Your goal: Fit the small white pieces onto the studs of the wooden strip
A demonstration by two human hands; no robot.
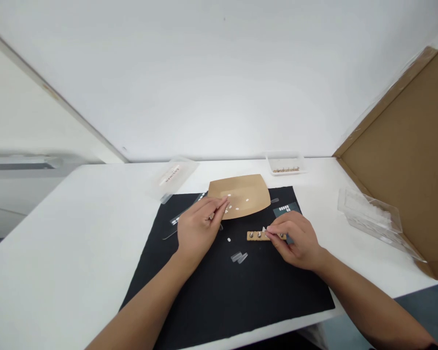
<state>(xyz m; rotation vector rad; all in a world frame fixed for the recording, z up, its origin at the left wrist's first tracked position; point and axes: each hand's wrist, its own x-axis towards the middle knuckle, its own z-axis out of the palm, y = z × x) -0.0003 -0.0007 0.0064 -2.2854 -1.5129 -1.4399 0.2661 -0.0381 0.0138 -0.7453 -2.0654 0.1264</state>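
My left hand [199, 226] rests on the black mat [219, 287], fingers pinched together beside the brown paper tray [241, 194], which holds several small white pieces [237, 208]. What the pinch holds is too small to name. My right hand [295, 238] is closed on a thin tool whose tip touches a small brown strip [257, 236] carrying round studs. One loose white piece [228, 239] and two clear plastic tips [239, 256] lie on the mat between my hands.
A dark card with white dots [285, 209] lies behind my right hand. At the back stand a clear tray with a strip [285, 165] and a plastic bag [173, 177]. A clear box [372, 218] and a cardboard sheet [405, 155] sit right.
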